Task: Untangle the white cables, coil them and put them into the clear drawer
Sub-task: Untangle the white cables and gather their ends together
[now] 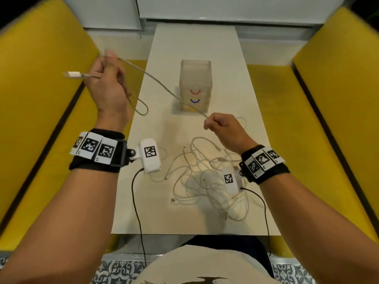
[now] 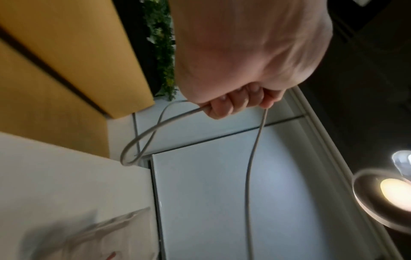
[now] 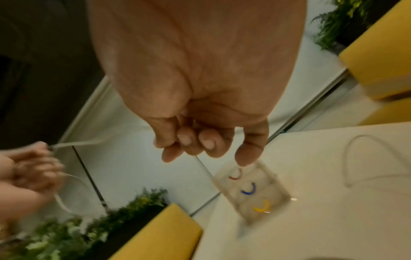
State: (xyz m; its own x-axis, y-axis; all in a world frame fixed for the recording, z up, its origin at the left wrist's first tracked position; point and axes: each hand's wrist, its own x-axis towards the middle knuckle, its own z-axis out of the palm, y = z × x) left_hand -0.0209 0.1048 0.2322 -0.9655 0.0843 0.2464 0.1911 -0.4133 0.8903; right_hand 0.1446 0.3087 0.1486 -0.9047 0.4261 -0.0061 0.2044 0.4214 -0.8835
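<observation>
One white cable point(image 1: 155, 79) stretches taut in the air between my two hands. My left hand point(image 1: 108, 78), raised over the table's left edge, grips it with a loop point(image 1: 141, 107) hanging below and the plug point(image 1: 71, 74) sticking out left; the left wrist view shows the fingers point(image 2: 233, 103) curled round the cable point(image 2: 251, 167). My right hand point(image 1: 221, 128) pinches the cable's other part in front of the clear drawer unit point(image 1: 195, 85), whose three drawers look shut, also seen as the drawer unit point(image 3: 251, 191). A tangle of white cables point(image 1: 207, 181) lies on the table near me.
The narrow white table point(image 1: 196, 42) runs away from me between two yellow benches point(image 1: 41, 99). A loose cable loop point(image 3: 375, 158) lies on the table to the right of the drawers. Black wires run from the wrist cameras toward my body.
</observation>
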